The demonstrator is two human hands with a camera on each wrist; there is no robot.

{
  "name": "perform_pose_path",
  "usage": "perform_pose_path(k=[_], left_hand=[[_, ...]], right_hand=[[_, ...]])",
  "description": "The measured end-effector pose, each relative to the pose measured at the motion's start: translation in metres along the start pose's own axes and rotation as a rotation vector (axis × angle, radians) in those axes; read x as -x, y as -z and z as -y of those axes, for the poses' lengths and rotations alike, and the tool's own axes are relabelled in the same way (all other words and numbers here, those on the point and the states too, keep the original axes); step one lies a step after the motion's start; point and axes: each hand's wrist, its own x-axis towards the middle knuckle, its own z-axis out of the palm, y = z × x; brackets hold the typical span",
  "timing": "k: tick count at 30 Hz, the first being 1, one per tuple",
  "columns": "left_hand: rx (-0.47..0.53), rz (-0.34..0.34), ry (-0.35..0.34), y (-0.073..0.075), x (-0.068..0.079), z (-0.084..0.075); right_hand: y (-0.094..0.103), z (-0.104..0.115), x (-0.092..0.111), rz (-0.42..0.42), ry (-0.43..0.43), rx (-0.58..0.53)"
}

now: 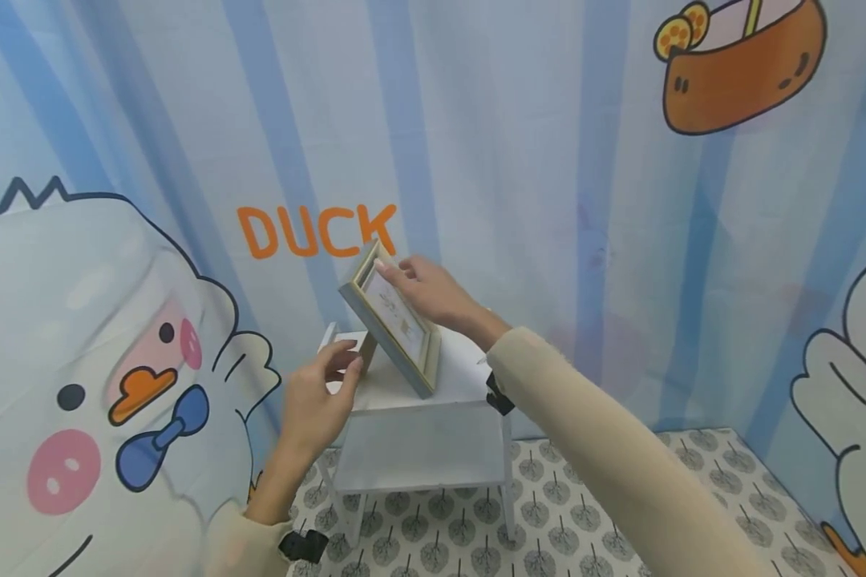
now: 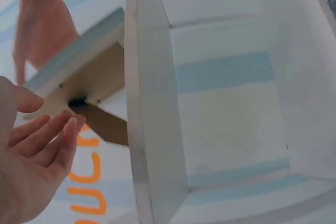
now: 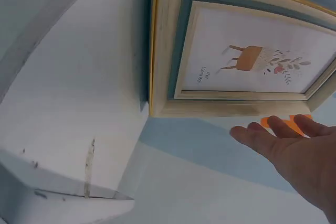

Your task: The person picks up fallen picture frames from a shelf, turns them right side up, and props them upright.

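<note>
A picture frame (image 1: pixel 397 320) with gold trim, a pale border and a printed picture stands tilted on a small white table (image 1: pixel 462 365). Its brown support leg (image 2: pixel 107 124) is swung out from the back panel (image 2: pixel 102 69) and reaches the tabletop. My left hand (image 1: pixel 325 397) is behind the frame beside this leg, fingers loosely bent, thumb apart, nothing visibly gripped. Along the frame's far side, my right hand (image 1: pixel 433 292) has straight, relaxed fingers in the right wrist view; whether it touches the frame there I cannot tell. The picture (image 3: pixel 247 56) faces the right wrist camera.
Below the tabletop the table has a lower shelf (image 1: pixel 418 453). A striped curtain (image 1: pixel 505 160) with cartoon ducks and orange lettering hangs close behind. The floor covering (image 1: pixel 563 513) has a tree pattern.
</note>
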Motion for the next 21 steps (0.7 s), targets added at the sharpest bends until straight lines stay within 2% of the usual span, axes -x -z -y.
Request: perform_pose_path(k=[3, 7, 11, 16, 21], left_hand=[[0.044, 0.018, 0.036, -0.005, 0.003, -0.008], [0.129, 0.029, 0.134, -0.011, 0.005, -0.017], [0.164, -0.011, 0.204, -0.018, 0.003, -0.022], [0.200, -0.070, 0.242, -0.025, 0.000, -0.025], [0.259, -0.095, 0.238, -0.031, -0.004, -0.026]], right_hand=[[-0.003, -0.008, -0.004, 0.024, -0.064, -0.011], [-0.005, -0.014, -0.009, 0.034, -0.124, -0.019], [-0.008, -0.017, -0.015, 0.032, -0.158, -0.045], [-0.009, -0.021, -0.021, 0.065, -0.180, -0.117], [-0.007, -0.031, -0.025, 0.094, -0.211, -0.207]])
